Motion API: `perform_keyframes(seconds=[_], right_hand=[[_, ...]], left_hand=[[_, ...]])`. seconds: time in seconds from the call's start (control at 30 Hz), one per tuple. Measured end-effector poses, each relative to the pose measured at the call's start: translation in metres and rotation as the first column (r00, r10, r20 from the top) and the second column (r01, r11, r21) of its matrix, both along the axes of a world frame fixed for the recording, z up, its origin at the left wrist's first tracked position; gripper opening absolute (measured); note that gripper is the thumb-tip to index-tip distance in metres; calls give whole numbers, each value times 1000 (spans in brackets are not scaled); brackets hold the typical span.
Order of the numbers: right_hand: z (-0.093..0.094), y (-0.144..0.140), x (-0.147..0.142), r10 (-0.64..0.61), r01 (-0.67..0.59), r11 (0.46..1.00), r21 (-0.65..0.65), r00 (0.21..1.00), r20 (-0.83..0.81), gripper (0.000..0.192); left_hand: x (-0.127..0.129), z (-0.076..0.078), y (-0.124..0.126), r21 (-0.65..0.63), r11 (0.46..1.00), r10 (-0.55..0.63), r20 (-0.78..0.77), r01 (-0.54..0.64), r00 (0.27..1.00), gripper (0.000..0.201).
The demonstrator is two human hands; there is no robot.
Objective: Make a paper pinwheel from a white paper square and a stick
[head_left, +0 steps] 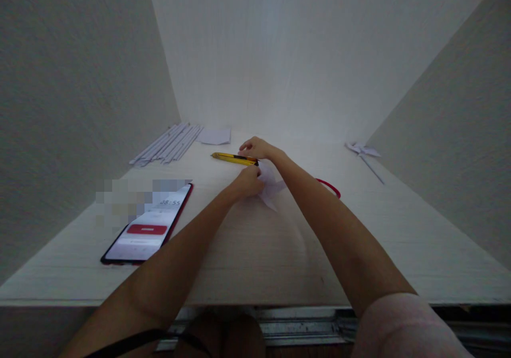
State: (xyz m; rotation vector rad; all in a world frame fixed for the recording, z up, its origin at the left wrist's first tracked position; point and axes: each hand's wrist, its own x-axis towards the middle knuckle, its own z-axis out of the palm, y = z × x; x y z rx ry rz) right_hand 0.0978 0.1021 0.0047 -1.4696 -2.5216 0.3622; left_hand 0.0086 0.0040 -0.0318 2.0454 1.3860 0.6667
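My left hand (249, 181) is closed on a folded white paper pinwheel (271, 179), whose points stick out to the right of my fingers. Just beyond it, my right hand (257, 147) is over the table with loosely bent fingers and nothing visible in them. A yellow and black tool that looks like a utility knife (233, 159) lies between the two hands, its tapered end pointing left. Part of the pinwheel is hidden behind my right forearm.
White paper sticks (171, 144) and folded paper (214, 136) lie at the back left. A phone (147, 230) rests near my left forearm. Another pinwheel on a stick (361, 149) lies at the right. A red curved object (330, 186) shows beside my right forearm. Walls enclose three sides.
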Motion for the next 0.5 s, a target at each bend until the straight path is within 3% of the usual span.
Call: perform_keyframes(seconds=[0.1, 0.23, 0.33, 0.5], right_hand=[[13, -26, 43, -174, 179, 954, 241, 984, -40, 29], [11, -81, 97, -392, 379, 919, 106, 908, 150, 23], [-9, -111, 107, -384, 394, 919, 2, 896, 225, 21], [-27, -124, 97, -334, 315, 939, 135, 930, 153, 16]], left_hand=[[0, -2, 3, 5, 1000, 2, 11, -3, 1000, 9], [1, -3, 4, 87, 994, 69, -28, -66, 997, 5], [2, -3, 2, 139, 988, 66, 34, -70, 997, 6], [1, -4, 2, 135, 981, 125, 99, -138, 987, 9]])
